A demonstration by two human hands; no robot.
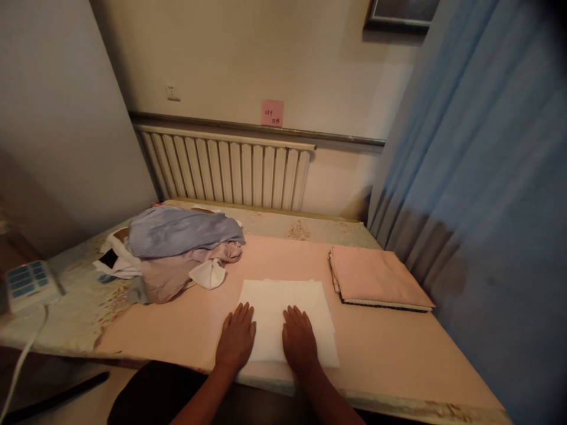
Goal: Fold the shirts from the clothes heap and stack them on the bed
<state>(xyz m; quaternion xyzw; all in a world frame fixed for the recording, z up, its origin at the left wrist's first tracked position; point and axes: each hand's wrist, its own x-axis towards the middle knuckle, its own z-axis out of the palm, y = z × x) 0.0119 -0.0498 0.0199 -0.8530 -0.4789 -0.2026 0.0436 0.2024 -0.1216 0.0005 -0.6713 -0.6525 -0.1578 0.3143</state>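
Note:
A white folded cloth [283, 292] lies flat near the front edge of the table, on a pink cover [372, 348]. Flat on the cloth's left side rests my left hand [238, 336], fingers stretched out and pointing away from me. My right hand [300, 339] presses on its right half in the same way, palm down. Neither hand grips anything. Part of the cloth's near edge is hidden under my hands and wrists.
Crumpled clothes [177, 248], blue-grey, pinkish and white, are heaped at the back left. To the right sits a folded pink stack [381, 274]. A power strip [31, 283] with a white cord is at far left. A blue curtain [478, 195] borders the table's right side.

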